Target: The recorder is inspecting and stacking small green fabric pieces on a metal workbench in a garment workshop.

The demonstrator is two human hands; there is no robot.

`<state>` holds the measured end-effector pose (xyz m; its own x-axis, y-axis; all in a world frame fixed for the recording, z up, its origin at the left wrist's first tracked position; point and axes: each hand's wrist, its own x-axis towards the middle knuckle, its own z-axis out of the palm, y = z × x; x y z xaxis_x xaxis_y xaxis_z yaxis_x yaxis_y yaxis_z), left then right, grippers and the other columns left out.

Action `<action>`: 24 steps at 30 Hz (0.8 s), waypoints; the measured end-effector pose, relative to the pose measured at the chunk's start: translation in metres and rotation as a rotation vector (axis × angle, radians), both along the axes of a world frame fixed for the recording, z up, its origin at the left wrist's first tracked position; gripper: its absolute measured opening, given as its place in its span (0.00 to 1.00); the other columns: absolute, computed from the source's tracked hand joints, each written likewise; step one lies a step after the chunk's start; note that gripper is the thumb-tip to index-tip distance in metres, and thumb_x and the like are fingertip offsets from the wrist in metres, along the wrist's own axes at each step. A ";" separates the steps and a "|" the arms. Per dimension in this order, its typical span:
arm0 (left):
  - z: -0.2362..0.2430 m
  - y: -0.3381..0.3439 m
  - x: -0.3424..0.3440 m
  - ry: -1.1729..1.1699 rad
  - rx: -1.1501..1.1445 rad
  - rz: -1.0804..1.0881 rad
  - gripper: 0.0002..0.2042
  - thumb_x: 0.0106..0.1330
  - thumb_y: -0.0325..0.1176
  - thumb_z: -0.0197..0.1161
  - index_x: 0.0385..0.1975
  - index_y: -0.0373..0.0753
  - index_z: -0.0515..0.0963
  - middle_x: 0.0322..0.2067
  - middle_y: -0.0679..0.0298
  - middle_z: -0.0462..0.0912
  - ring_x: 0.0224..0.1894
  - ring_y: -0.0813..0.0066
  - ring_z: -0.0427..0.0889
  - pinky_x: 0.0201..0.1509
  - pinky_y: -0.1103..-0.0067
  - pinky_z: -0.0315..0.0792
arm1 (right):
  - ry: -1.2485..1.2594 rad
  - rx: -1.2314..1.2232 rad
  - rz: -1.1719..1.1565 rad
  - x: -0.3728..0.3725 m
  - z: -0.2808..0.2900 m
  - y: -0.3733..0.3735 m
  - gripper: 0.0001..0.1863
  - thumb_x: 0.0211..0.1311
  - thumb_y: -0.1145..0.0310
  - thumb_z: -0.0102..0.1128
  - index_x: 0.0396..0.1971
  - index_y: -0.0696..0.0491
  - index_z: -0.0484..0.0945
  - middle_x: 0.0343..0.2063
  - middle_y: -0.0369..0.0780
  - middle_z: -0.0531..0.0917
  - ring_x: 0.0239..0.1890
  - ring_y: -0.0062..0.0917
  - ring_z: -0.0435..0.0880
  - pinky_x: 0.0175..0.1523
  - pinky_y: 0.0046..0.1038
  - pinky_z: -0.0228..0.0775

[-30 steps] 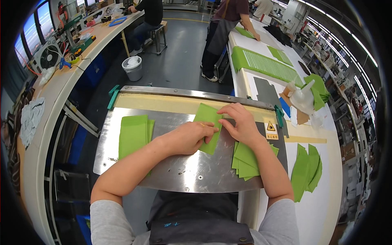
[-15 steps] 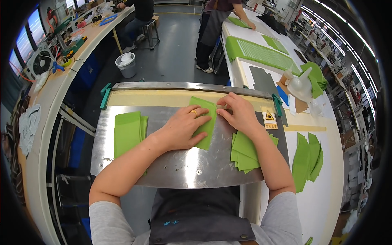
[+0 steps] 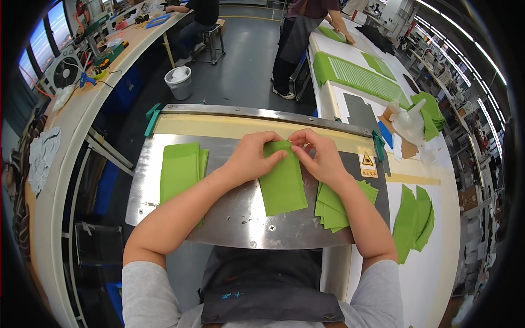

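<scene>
A flat green fabric piece (image 3: 283, 188) lies on the metal plate (image 3: 232, 205) in front of me, its far edge between both hands. My left hand (image 3: 254, 156) grips that edge near its left corner, thumb on top and fingers curled over the far side. At the right corner, my right hand (image 3: 317, 156) pinches the edge between thumb and fingertips. To the left rests a neat stack of green pieces (image 3: 179, 172). A fanned pile of green pieces (image 3: 332, 208) sits partly under my right forearm.
A metal bar (image 3: 262, 116) with green end clamps runs along the plate's far side. On the right table are curved green pieces (image 3: 404, 221) and a white dispenser bottle (image 3: 409, 123). A bin (image 3: 179, 83) stands on the floor. Beyond, a person (image 3: 295, 44) works at the table.
My left hand has gone from lying spread on the green piece to gripping its far edge. More of the piece now shows. The whole view has shifted slightly.
</scene>
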<state>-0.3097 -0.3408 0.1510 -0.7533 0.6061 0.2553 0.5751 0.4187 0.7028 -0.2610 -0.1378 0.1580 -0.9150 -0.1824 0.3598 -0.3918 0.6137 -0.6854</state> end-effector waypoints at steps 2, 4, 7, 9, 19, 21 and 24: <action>-0.007 -0.001 -0.004 -0.255 0.198 -0.005 0.09 0.60 0.30 0.68 0.37 0.33 0.81 0.30 0.62 0.84 0.37 0.77 0.82 0.45 0.78 0.74 | 0.021 -0.027 0.029 0.003 0.003 -0.005 0.10 0.60 0.74 0.64 0.41 0.56 0.78 0.31 0.39 0.84 0.33 0.25 0.84 0.38 0.25 0.75; -0.010 -0.003 -0.007 -0.271 0.220 -0.014 0.09 0.61 0.30 0.68 0.36 0.33 0.81 0.31 0.64 0.84 0.36 0.81 0.80 0.43 0.80 0.74 | 0.040 -0.055 0.056 0.003 0.003 -0.008 0.11 0.59 0.75 0.65 0.41 0.58 0.77 0.31 0.39 0.84 0.33 0.23 0.84 0.38 0.24 0.74; -0.010 -0.002 -0.006 -0.324 0.269 -0.041 0.08 0.61 0.30 0.68 0.36 0.32 0.82 0.32 0.66 0.85 0.36 0.84 0.79 0.42 0.82 0.74 | 0.132 0.032 0.035 0.004 0.004 -0.007 0.12 0.57 0.75 0.66 0.41 0.57 0.78 0.31 0.38 0.84 0.33 0.24 0.84 0.39 0.24 0.75; -0.010 -0.002 -0.005 -0.360 0.291 -0.047 0.08 0.61 0.29 0.68 0.37 0.32 0.82 0.32 0.67 0.85 0.36 0.84 0.79 0.43 0.82 0.74 | 0.211 0.082 0.023 0.003 0.002 -0.006 0.10 0.57 0.74 0.67 0.39 0.56 0.79 0.31 0.38 0.84 0.33 0.26 0.84 0.39 0.25 0.75; -0.006 -0.003 -0.001 -0.280 0.304 -0.059 0.08 0.61 0.28 0.68 0.36 0.31 0.83 0.34 0.66 0.85 0.38 0.81 0.80 0.45 0.82 0.74 | 0.160 0.068 -0.036 0.007 0.005 -0.008 0.07 0.57 0.73 0.66 0.35 0.56 0.82 0.31 0.39 0.85 0.32 0.30 0.84 0.38 0.26 0.75; -0.007 -0.002 0.000 -0.245 0.304 -0.059 0.08 0.61 0.29 0.68 0.36 0.30 0.83 0.33 0.65 0.85 0.37 0.81 0.80 0.45 0.82 0.74 | 0.133 0.087 -0.076 0.008 0.005 -0.008 0.06 0.59 0.72 0.64 0.35 0.57 0.82 0.29 0.38 0.85 0.31 0.25 0.84 0.37 0.24 0.74; -0.003 -0.004 0.002 -0.211 0.239 -0.045 0.09 0.61 0.31 0.68 0.36 0.31 0.83 0.32 0.66 0.85 0.36 0.82 0.80 0.42 0.82 0.74 | -0.214 -0.098 -0.148 0.008 0.011 -0.008 0.07 0.63 0.69 0.61 0.34 0.57 0.81 0.28 0.34 0.84 0.29 0.18 0.81 0.35 0.20 0.72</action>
<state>-0.3079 -0.3444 0.1479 -0.7788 0.5814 0.2354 0.4201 0.2048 0.8841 -0.2530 -0.1456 0.1686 -0.9862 -0.0152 0.1648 -0.1429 0.5803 -0.8018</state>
